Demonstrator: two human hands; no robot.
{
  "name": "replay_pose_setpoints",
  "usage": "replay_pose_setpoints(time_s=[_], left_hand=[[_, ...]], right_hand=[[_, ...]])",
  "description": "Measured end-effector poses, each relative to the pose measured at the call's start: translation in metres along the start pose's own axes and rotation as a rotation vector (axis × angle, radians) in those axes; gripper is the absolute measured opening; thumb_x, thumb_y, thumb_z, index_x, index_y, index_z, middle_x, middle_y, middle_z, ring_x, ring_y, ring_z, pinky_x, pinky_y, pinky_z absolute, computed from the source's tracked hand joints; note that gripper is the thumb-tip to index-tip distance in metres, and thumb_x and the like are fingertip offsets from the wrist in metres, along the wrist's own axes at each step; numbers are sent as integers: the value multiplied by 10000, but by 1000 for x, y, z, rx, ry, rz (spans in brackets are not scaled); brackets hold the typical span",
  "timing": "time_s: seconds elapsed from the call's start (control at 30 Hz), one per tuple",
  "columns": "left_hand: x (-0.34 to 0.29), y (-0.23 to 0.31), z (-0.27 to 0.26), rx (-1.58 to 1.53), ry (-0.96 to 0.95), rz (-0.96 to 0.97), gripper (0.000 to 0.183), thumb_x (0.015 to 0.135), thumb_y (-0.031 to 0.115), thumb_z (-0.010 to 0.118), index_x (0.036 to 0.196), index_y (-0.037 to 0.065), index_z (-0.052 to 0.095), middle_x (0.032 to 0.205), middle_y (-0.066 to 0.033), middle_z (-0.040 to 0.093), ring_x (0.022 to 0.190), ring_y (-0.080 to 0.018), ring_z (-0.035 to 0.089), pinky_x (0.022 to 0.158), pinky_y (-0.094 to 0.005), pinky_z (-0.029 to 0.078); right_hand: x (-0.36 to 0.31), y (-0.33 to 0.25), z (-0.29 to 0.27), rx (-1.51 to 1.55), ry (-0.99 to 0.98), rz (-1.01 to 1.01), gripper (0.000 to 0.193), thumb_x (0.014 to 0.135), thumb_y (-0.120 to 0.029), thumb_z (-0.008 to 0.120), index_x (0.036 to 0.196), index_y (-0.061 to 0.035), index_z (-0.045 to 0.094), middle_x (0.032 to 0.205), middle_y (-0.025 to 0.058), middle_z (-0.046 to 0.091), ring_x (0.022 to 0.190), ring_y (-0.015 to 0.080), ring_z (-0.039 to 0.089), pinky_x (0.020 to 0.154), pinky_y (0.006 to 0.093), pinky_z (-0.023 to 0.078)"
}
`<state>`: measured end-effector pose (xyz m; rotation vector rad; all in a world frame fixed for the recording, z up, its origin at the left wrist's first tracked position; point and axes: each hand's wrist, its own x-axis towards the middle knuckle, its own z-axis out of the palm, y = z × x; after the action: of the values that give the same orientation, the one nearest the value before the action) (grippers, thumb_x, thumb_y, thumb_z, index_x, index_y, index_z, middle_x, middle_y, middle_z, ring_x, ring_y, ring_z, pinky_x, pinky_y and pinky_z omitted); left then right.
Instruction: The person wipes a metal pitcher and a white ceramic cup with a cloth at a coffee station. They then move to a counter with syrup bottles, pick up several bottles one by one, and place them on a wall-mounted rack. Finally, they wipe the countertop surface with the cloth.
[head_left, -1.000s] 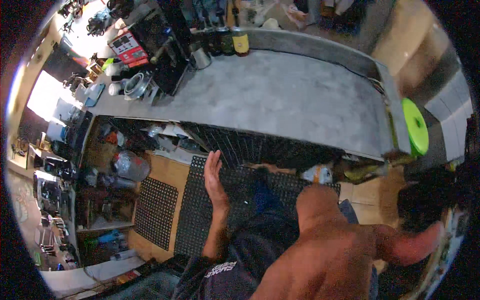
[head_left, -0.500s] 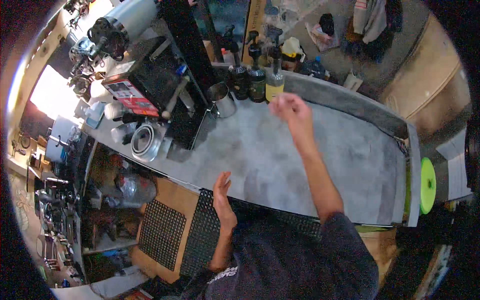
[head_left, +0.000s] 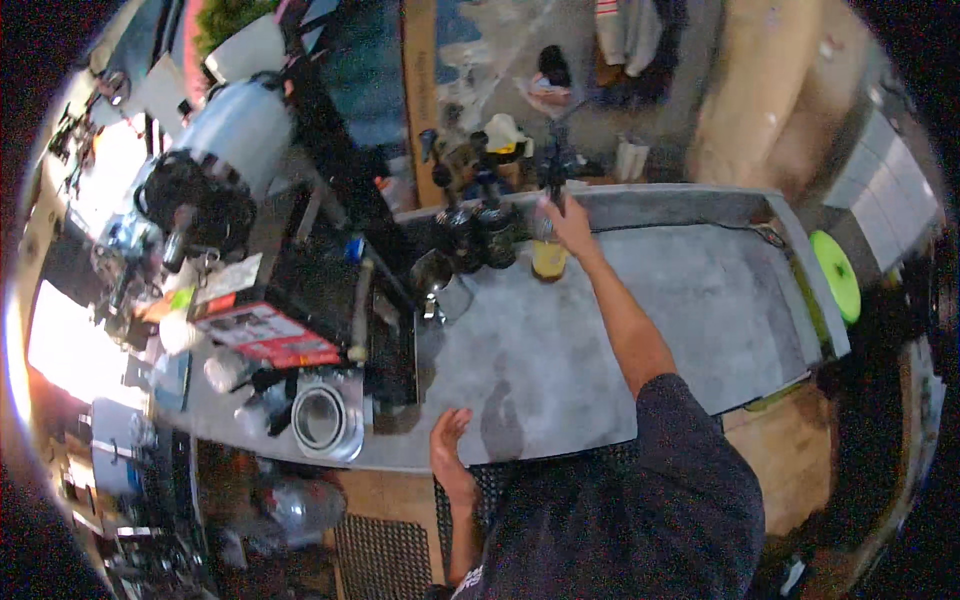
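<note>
Along the back edge of the grey counter (head_left: 680, 310), left of its middle, sits a pump bottle (head_left: 549, 262) with a yellow lower part and a dark pump top (head_left: 556, 165), standing pretty much upright. The person's right hand (head_left: 572, 228) is right up at its neck, arm stretched across the counter. Fingers look partly curled around that spot, but it's kinda blurry, so can't really tell if they've fully closed on it or how tight.

Left hand (head_left: 451, 440) is just hanging out by the front edge, fingers loosely bent and apart, nothing in it.

Just left of the yellow one, two dark pump bottles (head_left: 497, 240) stand side by side near the back edge. A metal pitcher (head_left: 445, 292) is a bit nearer the front, close beside a big black machine (head_left: 395, 345) toward the left end. Near the front edge on that side there's a round metal container (head_left: 320, 418). Oh, and a bright green disc (head_left: 835, 277) sits just outside the right edge.
</note>
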<state>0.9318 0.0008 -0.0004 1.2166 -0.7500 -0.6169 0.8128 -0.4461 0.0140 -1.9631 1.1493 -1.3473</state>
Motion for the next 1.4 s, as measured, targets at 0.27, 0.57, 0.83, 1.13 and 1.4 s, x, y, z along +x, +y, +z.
replay_pose_setpoints(time_s=[0.27,0.57,0.83,1.13,1.4], left_hand=[[7,-14,27,-58,-336,-34,617,1012,480,310,1280,-49,480,1149,-200,608,1080,-282,597,978,-409,431],[-72,3,160,-156,-930,-84,557,1017,419,359,1260,-64,491,1119,-190,615,1057,-279,604,949,-401,455],[-310,35,276,-136,-1526,-178,438,1029,308,402,1272,-40,509,1154,-162,623,1055,-258,619,937,-378,474],[-572,53,327,-312,-2129,-420,603,997,460,416,1344,-33,440,1243,-189,573,1100,-267,599,949,-387,460],[-713,14,416,-372,-2226,-530,741,976,575,349,1401,-32,361,1316,-210,524,1138,-295,582,954,-399,448]], right_hand=[[-195,-52,-155,176,207,312,283,923,-299,598,958,-18,586,850,53,634,805,158,609,739,323,486],[-475,-137,-358,385,897,336,297,949,-299,539,937,-6,589,896,103,657,793,152,603,732,307,492],[-727,-240,-454,56,1468,433,226,935,-220,569,973,2,577,924,99,665,829,163,628,789,323,504],[-902,-296,-512,-144,1848,533,212,928,-217,570,934,-11,621,896,87,682,836,161,637,784,321,515],[-963,-294,-591,-310,2007,580,274,939,-242,525,930,18,611,918,97,660,810,136,594,744,290,476]])
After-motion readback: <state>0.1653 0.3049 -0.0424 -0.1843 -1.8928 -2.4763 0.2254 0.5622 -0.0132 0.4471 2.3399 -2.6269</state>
